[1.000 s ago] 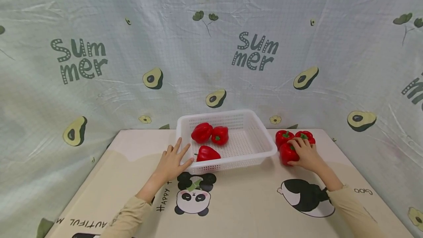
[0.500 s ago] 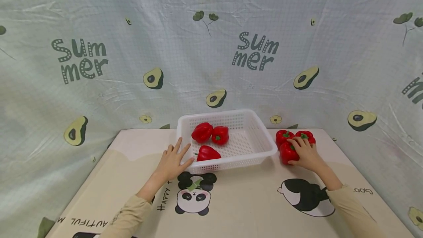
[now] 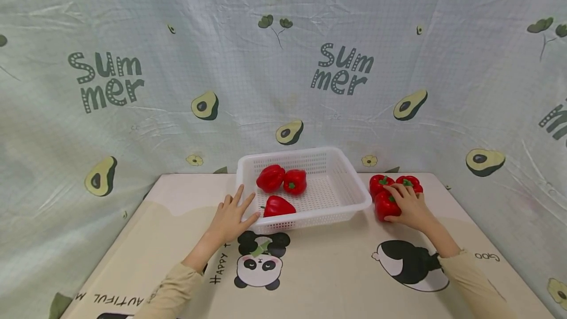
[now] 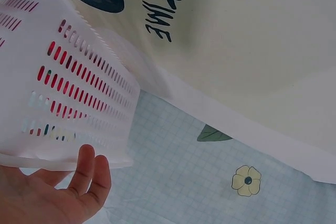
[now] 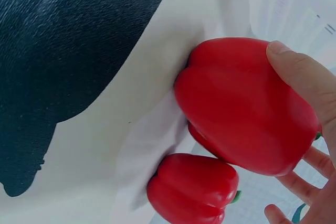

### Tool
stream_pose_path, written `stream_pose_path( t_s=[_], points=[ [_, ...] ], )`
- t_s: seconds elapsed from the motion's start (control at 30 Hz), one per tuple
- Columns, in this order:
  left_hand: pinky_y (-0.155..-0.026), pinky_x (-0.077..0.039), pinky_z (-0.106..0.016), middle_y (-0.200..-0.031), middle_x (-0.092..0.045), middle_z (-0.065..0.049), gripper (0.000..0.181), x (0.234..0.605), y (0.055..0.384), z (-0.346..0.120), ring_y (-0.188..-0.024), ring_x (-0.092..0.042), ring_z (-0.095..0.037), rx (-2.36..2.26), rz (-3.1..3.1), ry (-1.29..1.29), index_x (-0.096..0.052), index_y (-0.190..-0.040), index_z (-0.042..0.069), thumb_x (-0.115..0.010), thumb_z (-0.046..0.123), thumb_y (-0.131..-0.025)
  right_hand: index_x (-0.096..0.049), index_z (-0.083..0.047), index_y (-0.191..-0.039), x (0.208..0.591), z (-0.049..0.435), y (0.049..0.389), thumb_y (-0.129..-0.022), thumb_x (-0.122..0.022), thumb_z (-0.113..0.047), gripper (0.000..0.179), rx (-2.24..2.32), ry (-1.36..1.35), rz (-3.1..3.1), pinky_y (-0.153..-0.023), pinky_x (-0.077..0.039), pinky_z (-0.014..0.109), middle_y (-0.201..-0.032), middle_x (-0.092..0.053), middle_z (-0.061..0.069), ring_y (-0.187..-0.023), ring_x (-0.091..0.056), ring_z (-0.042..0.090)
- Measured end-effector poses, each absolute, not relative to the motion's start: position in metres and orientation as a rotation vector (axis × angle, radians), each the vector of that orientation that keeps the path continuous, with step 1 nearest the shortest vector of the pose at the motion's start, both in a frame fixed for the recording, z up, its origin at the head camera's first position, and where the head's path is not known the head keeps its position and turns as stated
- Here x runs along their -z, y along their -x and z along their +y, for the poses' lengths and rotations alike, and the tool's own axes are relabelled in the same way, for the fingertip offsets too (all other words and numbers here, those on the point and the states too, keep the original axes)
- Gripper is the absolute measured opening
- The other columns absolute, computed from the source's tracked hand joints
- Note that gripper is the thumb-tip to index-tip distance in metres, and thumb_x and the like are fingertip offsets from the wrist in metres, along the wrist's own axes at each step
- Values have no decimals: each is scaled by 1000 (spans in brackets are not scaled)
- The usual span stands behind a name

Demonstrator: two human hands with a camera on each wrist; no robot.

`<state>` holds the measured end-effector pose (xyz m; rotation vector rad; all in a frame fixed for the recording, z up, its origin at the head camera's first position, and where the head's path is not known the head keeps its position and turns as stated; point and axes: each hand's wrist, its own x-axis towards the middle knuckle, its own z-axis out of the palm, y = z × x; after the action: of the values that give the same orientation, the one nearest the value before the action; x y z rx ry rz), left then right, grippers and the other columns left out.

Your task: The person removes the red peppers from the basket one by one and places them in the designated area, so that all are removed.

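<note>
My left hand [image 3: 228, 218] rests with spread fingers on the left rim of a white perforated plastic basket [image 3: 330, 213]. Inside lie two red bell peppers at the back, one [image 3: 271, 179] beside another [image 3: 295, 182], and a third pepper [image 3: 279, 206] near the front wall. To the right of the basket, my right hand [image 3: 413, 208] grips a red bell pepper [image 5: 241, 103], thumb on one side and fingers on the other. Behind it on the table stand a pepper [image 3: 378, 183] and another pepper [image 3: 413, 181], the latter partly covered by the hand.
The table [image 3: 328, 270] has a pale cover printed with a panda [image 3: 259, 265] and lettering. A light curtain [image 3: 248, 73] with avocado prints hangs right behind the table's back edge and along both sides.
</note>
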<state>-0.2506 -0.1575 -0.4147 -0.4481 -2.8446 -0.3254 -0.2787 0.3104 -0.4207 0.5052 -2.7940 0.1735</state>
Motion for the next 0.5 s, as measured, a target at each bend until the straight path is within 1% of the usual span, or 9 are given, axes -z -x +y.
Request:
stream_pose_path(
  t_s=[0.27,0.5],
  points=[
    [-86,-39,-50,-146,-24,-19,61,415,250,-158,-104,-40,-34,321,-2851,447,-41,-134,16,-48,50,-84,-41,-5,-127,405,296,278,-67,-75,-32,74,-157,-529,-2726,-82,-34,62,-124,-42,22,-111,-35,42],
    [-85,-40,-49,-145,-25,-19,61,415,250,-158,-102,-40,-32,317,-2849,448,-42,-134,16,-48,50,-84,-42,-7,-126,381,274,284,-72,-71,-28,64,-181,-608,-2673,-86,-33,61,-123,-44,18,-112,-37,38]
  ],
)
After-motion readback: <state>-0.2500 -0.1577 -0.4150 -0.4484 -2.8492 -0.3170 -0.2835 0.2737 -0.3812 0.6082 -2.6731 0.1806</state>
